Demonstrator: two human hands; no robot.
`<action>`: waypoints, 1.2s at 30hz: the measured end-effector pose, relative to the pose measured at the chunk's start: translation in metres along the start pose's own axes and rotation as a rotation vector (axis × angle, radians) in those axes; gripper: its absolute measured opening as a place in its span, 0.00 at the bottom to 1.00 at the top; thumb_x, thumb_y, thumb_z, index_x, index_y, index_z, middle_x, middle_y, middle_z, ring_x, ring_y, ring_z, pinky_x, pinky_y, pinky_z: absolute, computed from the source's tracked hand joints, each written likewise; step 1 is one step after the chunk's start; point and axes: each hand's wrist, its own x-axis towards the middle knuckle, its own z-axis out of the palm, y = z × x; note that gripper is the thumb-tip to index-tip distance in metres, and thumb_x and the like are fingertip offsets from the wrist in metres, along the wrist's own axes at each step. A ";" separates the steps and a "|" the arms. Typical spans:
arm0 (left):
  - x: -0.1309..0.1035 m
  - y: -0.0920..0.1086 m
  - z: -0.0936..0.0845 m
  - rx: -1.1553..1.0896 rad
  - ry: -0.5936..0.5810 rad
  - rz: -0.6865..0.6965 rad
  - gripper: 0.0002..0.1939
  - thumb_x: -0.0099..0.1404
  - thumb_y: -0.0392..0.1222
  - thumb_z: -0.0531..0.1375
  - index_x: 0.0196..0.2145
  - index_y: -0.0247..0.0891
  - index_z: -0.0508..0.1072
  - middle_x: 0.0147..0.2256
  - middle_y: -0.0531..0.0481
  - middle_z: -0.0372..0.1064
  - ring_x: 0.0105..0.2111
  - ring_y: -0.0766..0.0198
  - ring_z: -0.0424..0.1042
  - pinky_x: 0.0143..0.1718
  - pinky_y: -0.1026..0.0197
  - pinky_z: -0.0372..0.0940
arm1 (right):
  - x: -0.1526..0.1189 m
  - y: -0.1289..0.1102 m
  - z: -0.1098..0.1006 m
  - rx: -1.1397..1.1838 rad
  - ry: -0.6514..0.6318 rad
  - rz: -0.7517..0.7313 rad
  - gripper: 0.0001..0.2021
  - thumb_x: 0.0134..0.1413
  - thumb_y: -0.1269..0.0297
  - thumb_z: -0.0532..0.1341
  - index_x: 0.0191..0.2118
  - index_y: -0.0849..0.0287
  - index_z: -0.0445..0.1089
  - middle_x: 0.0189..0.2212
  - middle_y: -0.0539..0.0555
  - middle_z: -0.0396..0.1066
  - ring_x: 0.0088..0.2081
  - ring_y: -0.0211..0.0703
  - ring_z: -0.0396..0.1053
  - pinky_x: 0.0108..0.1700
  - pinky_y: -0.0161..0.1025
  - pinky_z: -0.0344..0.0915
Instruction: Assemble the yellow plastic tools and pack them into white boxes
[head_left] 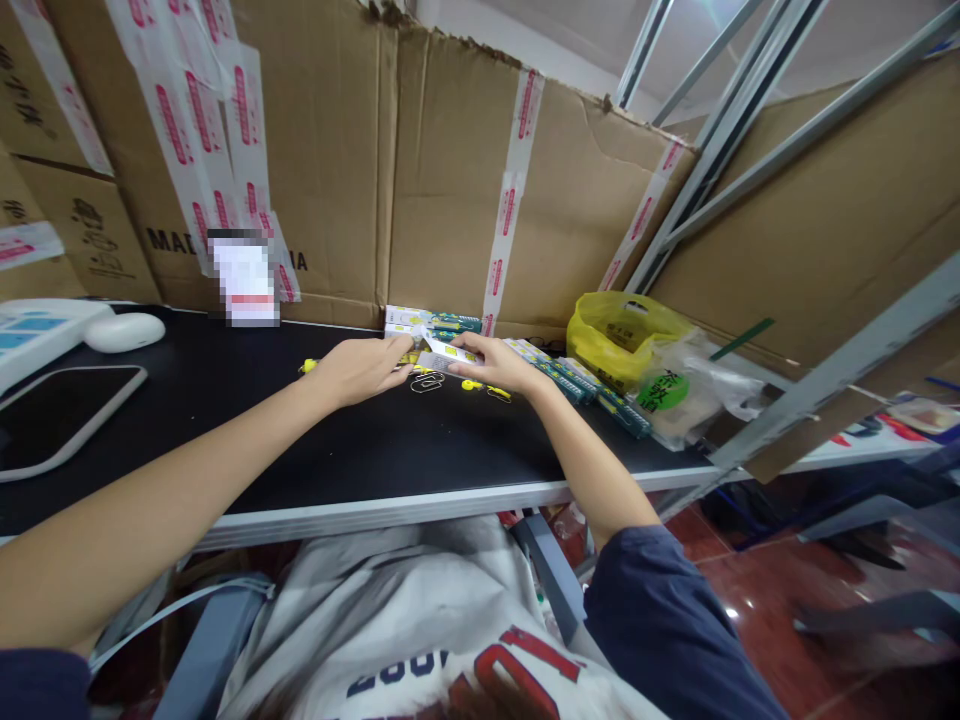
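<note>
Right hand [499, 363]: fingers pinch a small white carton [444, 352] above the black table [405, 450]. Left hand [364, 370]: fingers curled at its other end; cannot tell whether gripping. Carton probably light, thin card, crushable; hold by long edges. Print illegible. Farther: cardboard wall [322, 150], partly hidden lettering "MAD…IA".

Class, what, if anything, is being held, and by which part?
The white box, near its right end, in the right hand. Whether the left hand holds anything cannot be told.

Taped cardboard wall [442, 200] behind a black tabletop [390, 450], grey metal frame [832, 385] at right, reddish floor [772, 590] below.
</note>
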 end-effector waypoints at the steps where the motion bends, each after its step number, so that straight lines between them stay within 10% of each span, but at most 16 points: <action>1: 0.000 0.000 0.001 -0.018 -0.006 0.014 0.20 0.73 0.50 0.47 0.51 0.36 0.68 0.44 0.38 0.76 0.38 0.52 0.77 0.34 0.59 0.65 | -0.001 0.001 -0.001 0.072 -0.034 0.036 0.21 0.58 0.49 0.62 0.48 0.62 0.67 0.35 0.54 0.74 0.35 0.43 0.70 0.39 0.38 0.64; 13: 0.001 -0.002 0.011 -0.231 -0.108 0.161 0.21 0.71 0.55 0.48 0.55 0.47 0.67 0.47 0.46 0.76 0.43 0.56 0.76 0.36 0.63 0.63 | -0.010 0.011 -0.005 0.580 -0.509 0.344 0.26 0.54 0.38 0.61 0.46 0.57 0.68 0.28 0.50 0.72 0.28 0.39 0.71 0.35 0.40 0.71; 18: -0.001 0.001 0.010 -0.341 -0.161 0.092 0.19 0.69 0.55 0.50 0.49 0.41 0.68 0.39 0.43 0.78 0.33 0.54 0.76 0.31 0.61 0.61 | -0.005 0.014 -0.003 0.355 -0.491 0.145 0.27 0.42 0.50 0.73 0.42 0.59 0.65 0.33 0.49 0.71 0.32 0.38 0.71 0.33 0.35 0.69; 26: -0.002 -0.004 0.018 -0.607 -0.206 0.107 0.17 0.65 0.52 0.53 0.47 0.40 0.67 0.36 0.44 0.77 0.32 0.55 0.76 0.34 0.59 0.64 | -0.004 0.016 -0.004 0.340 -0.445 0.182 0.20 0.56 0.50 0.64 0.48 0.60 0.72 0.31 0.49 0.73 0.24 0.33 0.69 0.26 0.31 0.67; 36: -0.001 0.001 0.007 -0.173 -0.187 0.084 0.22 0.70 0.55 0.47 0.54 0.41 0.66 0.38 0.41 0.78 0.33 0.51 0.76 0.31 0.59 0.61 | -0.008 0.012 -0.008 0.347 -0.466 0.250 0.30 0.43 0.59 0.73 0.51 0.58 0.65 0.31 0.47 0.72 0.20 0.33 0.69 0.20 0.30 0.65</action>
